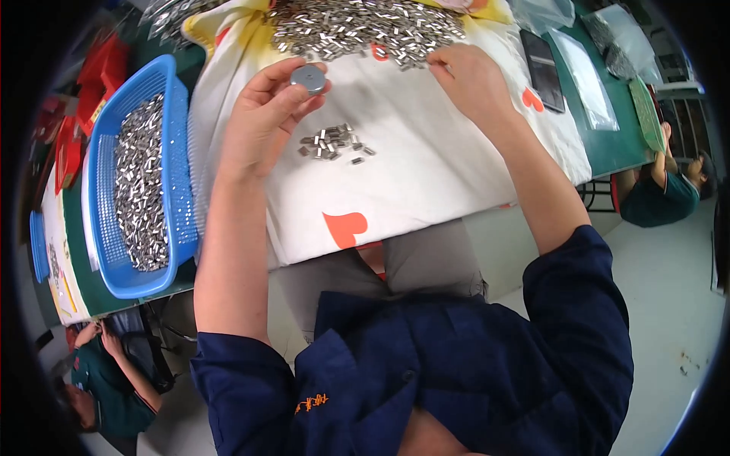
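The left hand [266,114] pinched a grey disc [308,78]; the right hand [480,90], grip unclear, was beside far metal pieces [357,29]. Picking seemed underway, next needing a fine pinch.

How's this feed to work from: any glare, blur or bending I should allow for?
Head view: bright glints break up the metal pile, so single pieces are hard to separate; the grey disc in the left hand has a readable outline; toward the rim, the blue basket looks bowed and the picture's corners go black.
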Available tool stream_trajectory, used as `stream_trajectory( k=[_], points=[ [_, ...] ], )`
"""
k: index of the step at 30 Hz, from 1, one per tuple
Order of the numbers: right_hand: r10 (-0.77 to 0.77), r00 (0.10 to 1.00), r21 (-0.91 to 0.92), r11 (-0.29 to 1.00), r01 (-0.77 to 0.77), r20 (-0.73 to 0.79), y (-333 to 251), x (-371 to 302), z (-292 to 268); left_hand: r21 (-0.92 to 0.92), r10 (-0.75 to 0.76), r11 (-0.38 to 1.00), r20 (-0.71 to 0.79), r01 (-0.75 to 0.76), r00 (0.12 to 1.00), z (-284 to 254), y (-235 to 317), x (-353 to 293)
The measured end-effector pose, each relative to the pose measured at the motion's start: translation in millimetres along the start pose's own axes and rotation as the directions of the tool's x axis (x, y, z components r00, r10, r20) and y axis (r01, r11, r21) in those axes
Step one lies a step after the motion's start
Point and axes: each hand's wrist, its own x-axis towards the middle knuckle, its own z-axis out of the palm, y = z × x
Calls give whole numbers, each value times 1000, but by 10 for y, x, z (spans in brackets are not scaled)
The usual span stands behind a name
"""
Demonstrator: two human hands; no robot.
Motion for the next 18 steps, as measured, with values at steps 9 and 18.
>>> stream_trajectory(
  k=[9,18],
  points=[
    [131,982,60,988,-140,133,-65,20,-54,46,-38,998,-11,39,999,72,37,-11],
    [36,984,0,999,-37,176,-33,96,-99,45,-58,997,-30,60,998,114,71,10]
  ],
)
